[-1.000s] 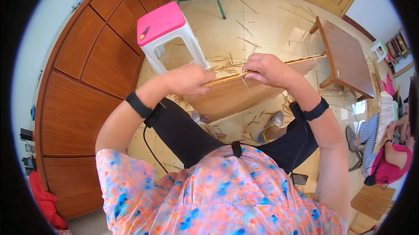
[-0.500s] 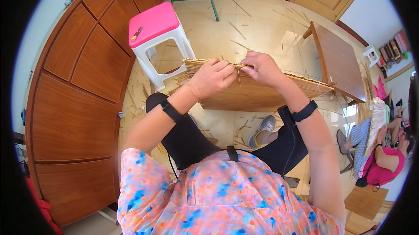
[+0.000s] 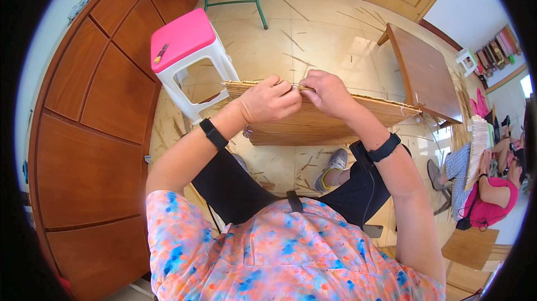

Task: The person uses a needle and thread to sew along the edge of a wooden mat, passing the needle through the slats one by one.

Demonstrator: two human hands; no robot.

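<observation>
A long mat of thin straw-coloured stalks [image 3: 313, 128] hangs in front of my knees, its tied upper edge running left to right. My left hand [image 3: 271, 101] is closed at the middle of that edge, fingers pinched together. Close beside it, my right hand [image 3: 329, 94] pinches the same edge with thumb and fingers. Between the fingertips a short piece of stalk shows at the edge; the finer detail there is too small to tell. Loose white thread ends hang at the mat's right end.
At the left, a white stool with a pink top [image 3: 184, 35] bears a small knife [image 3: 161, 53]. Brown cabinets [image 3: 106, 139] line the left wall. A low wooden table [image 3: 425, 72] lies right. Cut stalks litter the tiled floor. Another person in pink [image 3: 492, 203] sits at the far right.
My hands have come closer together at the mat's edge, fingertips nearly meeting. The whole view has shifted slightly, so the stool and table appear further left.
</observation>
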